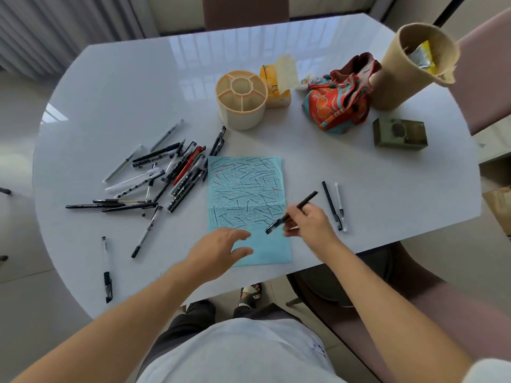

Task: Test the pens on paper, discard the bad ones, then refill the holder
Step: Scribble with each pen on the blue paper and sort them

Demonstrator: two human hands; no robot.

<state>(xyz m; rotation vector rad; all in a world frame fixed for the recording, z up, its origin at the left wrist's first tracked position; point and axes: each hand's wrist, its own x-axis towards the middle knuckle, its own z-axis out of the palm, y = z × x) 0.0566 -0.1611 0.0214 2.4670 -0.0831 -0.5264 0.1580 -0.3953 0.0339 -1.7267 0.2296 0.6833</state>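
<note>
The right hand pinches a black pen between thumb and fingers, the pen slanted with its tip low over the lower right part of the blue paper — whether the tip touches the sheet I cannot tell. The left hand hangs with its fingers spread and loosely bent, holding nothing, over the paper's near left corner. The sheet lies flat on the white table, its upper two thirds crowded with short black strokes and a few red ones. To its left sprawls a heap of pens, mostly black with one red among them, and a single pen lies apart near the table's near edge. Right of the sheet, two pens lie side by side — one dark, one pale. The round cream holder stands beyond the paper, its compartments bare, just beside a yellow tissue pack.
</note>
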